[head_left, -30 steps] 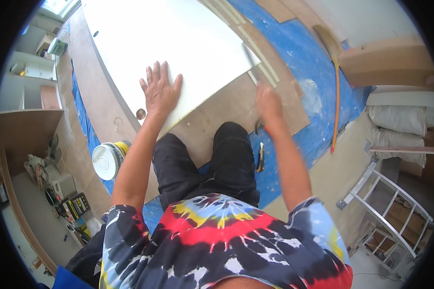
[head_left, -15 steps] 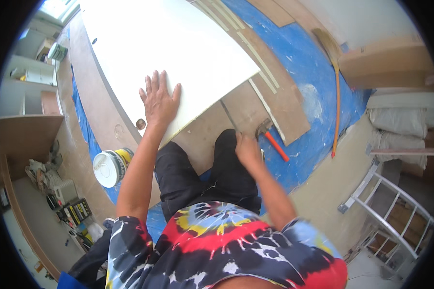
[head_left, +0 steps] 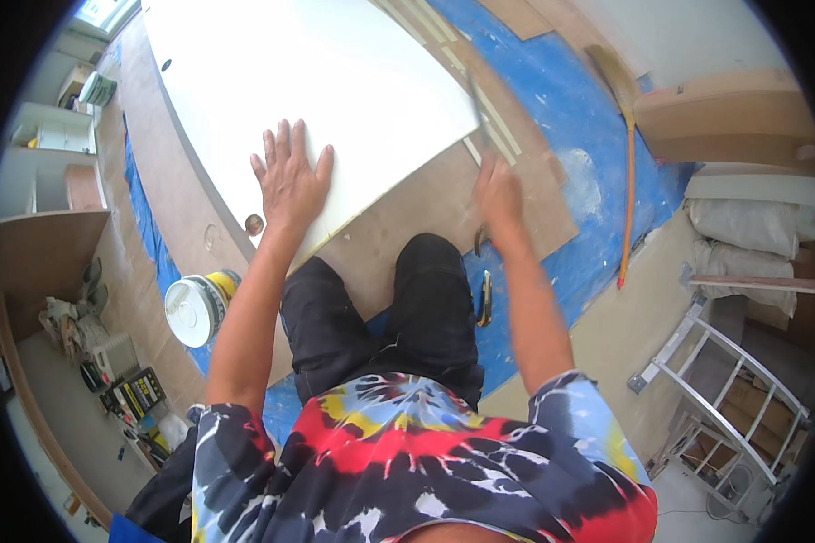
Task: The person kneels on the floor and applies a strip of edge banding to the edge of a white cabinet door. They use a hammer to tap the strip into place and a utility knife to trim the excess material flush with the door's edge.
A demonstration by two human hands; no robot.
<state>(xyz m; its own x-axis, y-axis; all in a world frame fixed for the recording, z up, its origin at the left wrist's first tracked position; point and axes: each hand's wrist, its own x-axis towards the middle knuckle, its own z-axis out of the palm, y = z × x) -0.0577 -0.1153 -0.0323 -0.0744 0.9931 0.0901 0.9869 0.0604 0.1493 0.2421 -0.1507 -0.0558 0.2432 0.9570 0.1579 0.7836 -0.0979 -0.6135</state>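
Note:
A large white panel [head_left: 308, 72], perhaps a door, lies flat with a round hole [head_left: 254, 223] near its left edge. My left hand [head_left: 293, 184] rests on it, palm down with fingers spread. At the panel's right corner, my right hand [head_left: 499, 195] is closed around a thin, dark, file-like tool [head_left: 474, 98]. The tool points away from me along the edge and is blurred; its exact kind is unclear. Below that hand shows part of a hammer head [head_left: 481, 240], the rest hidden by my forearm. A black-and-yellow utility knife [head_left: 486, 299] lies beside my knee.
Brown board [head_left: 539, 217] and blue sheeting [head_left: 561, 281] lie under the panel, with pale strips [head_left: 498, 128] to the right. A lidded bucket [head_left: 190, 312] stands left, a broom [head_left: 630, 190] lies right. A metal ladder [head_left: 724, 407] and cardboard box [head_left: 724, 122] are farther right.
My right hand has swung forward and right with the tool, from beside my knee to the panel's corner. My forearm now covers the hammer's red handle. The left hand stays flat on the panel.

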